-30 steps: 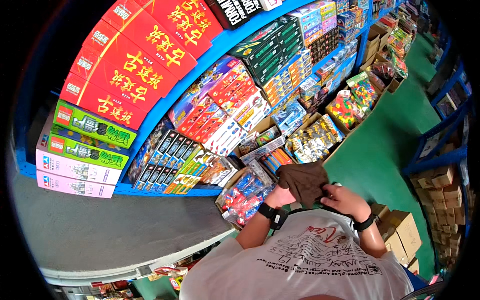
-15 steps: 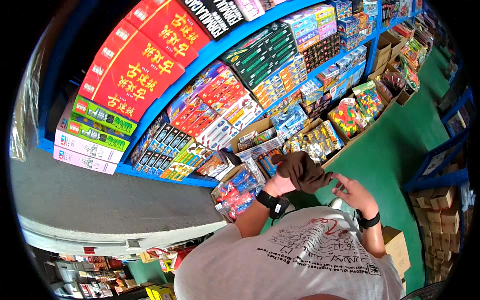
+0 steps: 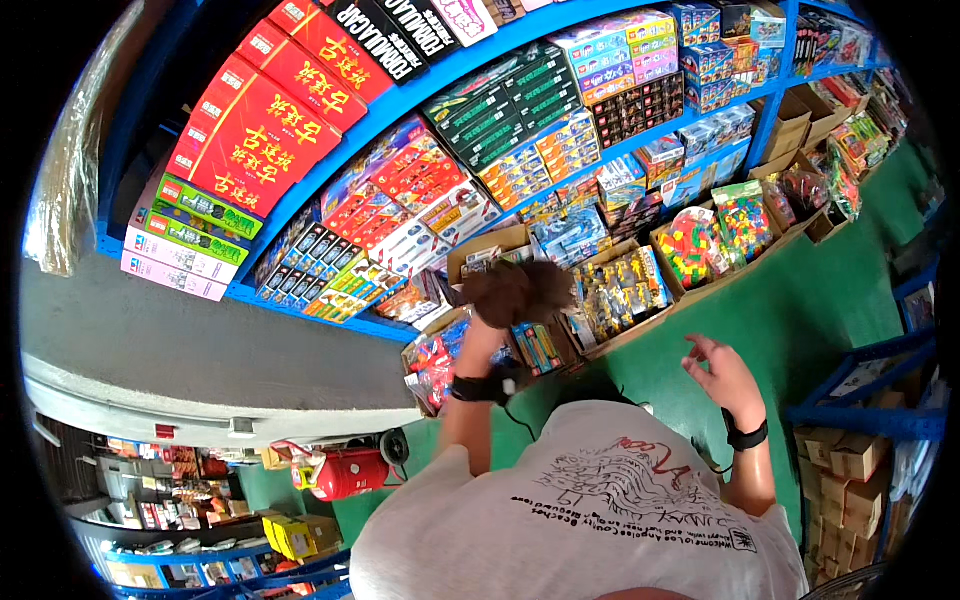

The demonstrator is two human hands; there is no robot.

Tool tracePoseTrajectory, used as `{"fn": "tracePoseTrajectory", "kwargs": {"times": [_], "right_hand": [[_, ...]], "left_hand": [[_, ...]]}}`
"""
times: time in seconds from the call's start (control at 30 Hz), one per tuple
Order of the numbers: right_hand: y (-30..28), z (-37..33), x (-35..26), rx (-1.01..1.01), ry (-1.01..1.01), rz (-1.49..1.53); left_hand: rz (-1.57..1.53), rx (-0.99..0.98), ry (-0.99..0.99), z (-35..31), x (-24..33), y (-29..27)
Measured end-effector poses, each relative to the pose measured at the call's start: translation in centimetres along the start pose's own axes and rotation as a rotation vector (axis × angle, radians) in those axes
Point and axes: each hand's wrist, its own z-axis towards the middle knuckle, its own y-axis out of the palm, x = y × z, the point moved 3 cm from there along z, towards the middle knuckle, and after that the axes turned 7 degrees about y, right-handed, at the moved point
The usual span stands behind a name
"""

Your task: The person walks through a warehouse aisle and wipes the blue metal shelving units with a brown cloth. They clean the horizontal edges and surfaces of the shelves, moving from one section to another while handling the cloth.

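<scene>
A crumpled brown cloth [image 3: 515,290], smeared by motion, is bunched over the fingers of my left hand [image 3: 486,335], which carries it in front of the lower shelf and the floor boxes. The cloth hides those fingers. My right hand [image 3: 728,380] hangs above the green floor with fingers apart and nothing in it. Each wrist wears a black band. Closest to the cloth are a carton of yellow packaged toys [image 3: 625,290] and a box of slim blue packs [image 3: 537,347].
Blue shelving [image 3: 375,135] packed with boxed toys curves across the front. Bags of colourful blocks [image 3: 690,243] stand in cartons along its foot. Brown cartons [image 3: 845,455] are stacked at the right. A red fire extinguisher [image 3: 345,472] lies behind at the lower left.
My left hand has moved left and up toward the shelf with the brown cloth. My right hand has drawn away from the cloth, a little to the right. The view has shifted.
</scene>
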Motion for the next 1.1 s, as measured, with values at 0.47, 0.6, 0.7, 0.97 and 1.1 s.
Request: {"fn": "tracePoseTrajectory", "kwargs": {"times": [0.47,0.6,0.7,0.97,1.1], "right_hand": [[-5.4,15.9,-5.3,0.086,-0.447,0.352],[-4.4,21.1,-1.2,0.026,-0.320,0.634],[-4.2,23.7,1.6,-0.063,-0.166,0.990],[-9.1,28.1,0.8,-0.551,-0.140,1.688],[-11.9,29.9,4.2,-0.573,-0.097,1.637]], "left_hand": [[0.070,-0.641,0.426,15.7,8.5,13.6],[0.493,-0.863,0.542,19.9,8.8,19.0],[0.456,-0.881,0.567,24.0,8.8,17.7],[0.841,0.186,0.270,32.7,4.8,3.1],[1.130,0.308,0.158,33.0,-2.6,0.0]]}}
